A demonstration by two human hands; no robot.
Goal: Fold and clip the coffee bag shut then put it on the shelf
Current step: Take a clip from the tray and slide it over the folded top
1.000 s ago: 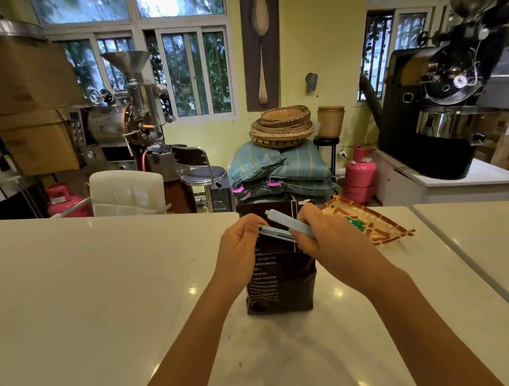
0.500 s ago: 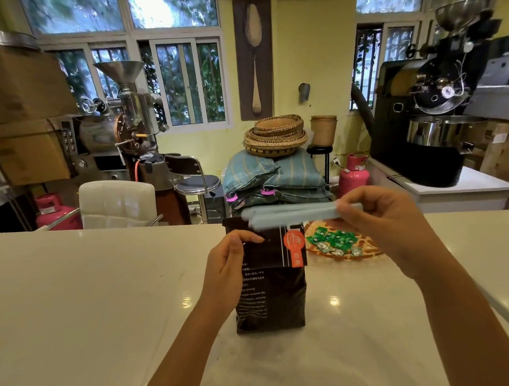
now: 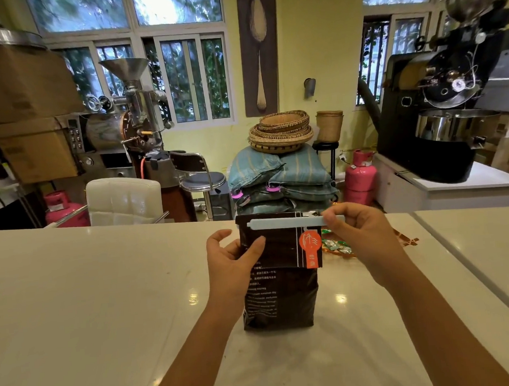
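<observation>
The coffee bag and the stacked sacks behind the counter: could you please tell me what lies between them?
In the head view, only the bare back strip of the white counter separates the coffee bag from the sacks.

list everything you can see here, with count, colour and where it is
coffee bag: 1, dark brown, upright on counter, top folded over
clip: 1, pale blue, along the bag's top fold
counter: 1, white, foreground
tray: 1, patterned orange, right of bag, holding green sweets
roasters: 2, steel at left, black at right
gas cylinders: 2, pink, on floor
sacks: a stack, teal, centre back
baskets: a stack, tan, on sacks
chair: 1, white, behind counter
left hand: steadying bag's left edge
right hand: pinching clip's right end
</observation>
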